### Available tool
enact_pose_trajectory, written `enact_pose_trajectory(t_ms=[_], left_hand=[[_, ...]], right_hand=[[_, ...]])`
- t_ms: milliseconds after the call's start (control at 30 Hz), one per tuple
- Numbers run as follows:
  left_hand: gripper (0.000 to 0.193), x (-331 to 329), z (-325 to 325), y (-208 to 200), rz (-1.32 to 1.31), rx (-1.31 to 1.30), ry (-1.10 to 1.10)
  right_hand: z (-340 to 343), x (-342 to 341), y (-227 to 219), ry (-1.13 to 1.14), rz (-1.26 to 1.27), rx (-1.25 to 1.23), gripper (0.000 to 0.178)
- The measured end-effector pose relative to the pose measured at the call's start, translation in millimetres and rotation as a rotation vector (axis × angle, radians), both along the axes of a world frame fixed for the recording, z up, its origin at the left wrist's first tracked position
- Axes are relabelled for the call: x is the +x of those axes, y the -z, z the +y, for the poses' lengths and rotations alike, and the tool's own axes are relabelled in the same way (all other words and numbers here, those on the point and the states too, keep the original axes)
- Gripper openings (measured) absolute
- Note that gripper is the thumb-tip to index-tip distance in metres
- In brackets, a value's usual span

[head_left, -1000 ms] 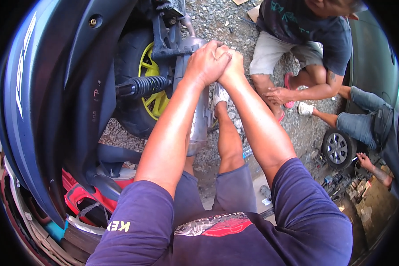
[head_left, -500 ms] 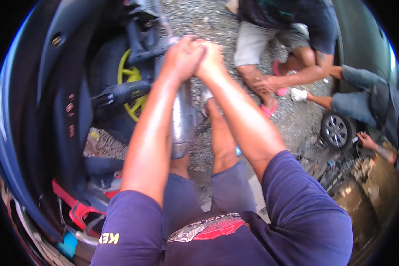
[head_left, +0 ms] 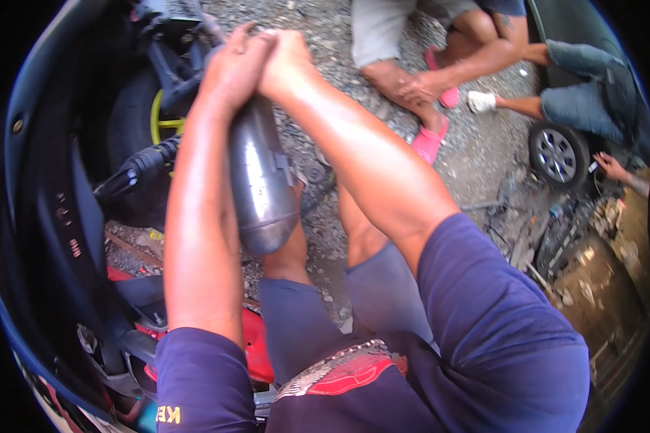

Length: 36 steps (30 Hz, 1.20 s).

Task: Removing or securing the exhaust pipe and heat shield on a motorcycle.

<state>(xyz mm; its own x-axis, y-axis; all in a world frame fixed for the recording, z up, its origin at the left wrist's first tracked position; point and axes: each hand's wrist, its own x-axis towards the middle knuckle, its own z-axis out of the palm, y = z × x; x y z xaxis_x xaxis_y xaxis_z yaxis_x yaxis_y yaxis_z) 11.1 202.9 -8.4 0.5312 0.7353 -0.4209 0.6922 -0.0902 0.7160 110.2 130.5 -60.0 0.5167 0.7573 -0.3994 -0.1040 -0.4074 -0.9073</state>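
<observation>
My left hand (head_left: pixel 237 63) and my right hand (head_left: pixel 287 61) are closed and pressed against each other at the upper end of a silver muffler (head_left: pixel 261 180). What their fingers grip is hidden beneath them. The muffler hangs lengthwise between my forearms, its rounded end toward me. Left of it is a motorcycle wheel with a yellow rim (head_left: pixel 165 124). A black ribbed shock absorber (head_left: pixel 141 167) crosses in front of that wheel. Dark bodywork (head_left: pixel 58 195) of the motorcycle fills the left side.
Red and black parts (head_left: pixel 256 346) lie low beside my leg. Ahead on the gravel (head_left: pixel 325 101), a person in grey shorts (head_left: pixel 383 29) crouches in pink sandals (head_left: pixel 427 144). At right, another person's denim-clad legs (head_left: pixel 581 112) are near a small spoked wheel (head_left: pixel 558 155) and scattered debris (head_left: pixel 556 238).
My view has shifted, so the muffler and both joined hands appear farther left and the hands higher. More of the muffler's body shows. My hands stay together at its upper end.
</observation>
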Motion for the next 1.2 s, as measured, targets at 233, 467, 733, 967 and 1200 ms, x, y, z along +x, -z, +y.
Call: enact_pose_trajectory(t_ms=[233, 467, 733, 967, 1200], left_hand=[[0.092, 29.6, -18.6, 8.5, -0.063, -0.035, 0.008], [0.089, 17.1, -18.3, 11.1, -0.077, 0.027, -0.007], [0.084, 21.9, -24.9, -6.3, -0.049, -0.006, -0.018], [0.088, 16.5, -23.0, -3.3, -0.063, 0.002, -0.001], [0.082, 17.4, -27.1, -0.5, -0.105, 0.111, -0.043]], right_hand=[[-15.6, 41.8, 17.8, -0.32, -0.445, -0.104, 0.031], [2.7, 22.0, -66.2, -0.801, -1.045, -0.433, 0.03], [-2.8, 37.0, -34.5, -0.745, -1.111, -0.36, 0.027], [-2.3, 29.6, -40.7, -0.734, -1.099, -0.341, 0.025], [-2.5, 29.5, -40.4, -0.822, -1.245, -0.343, 0.025]])
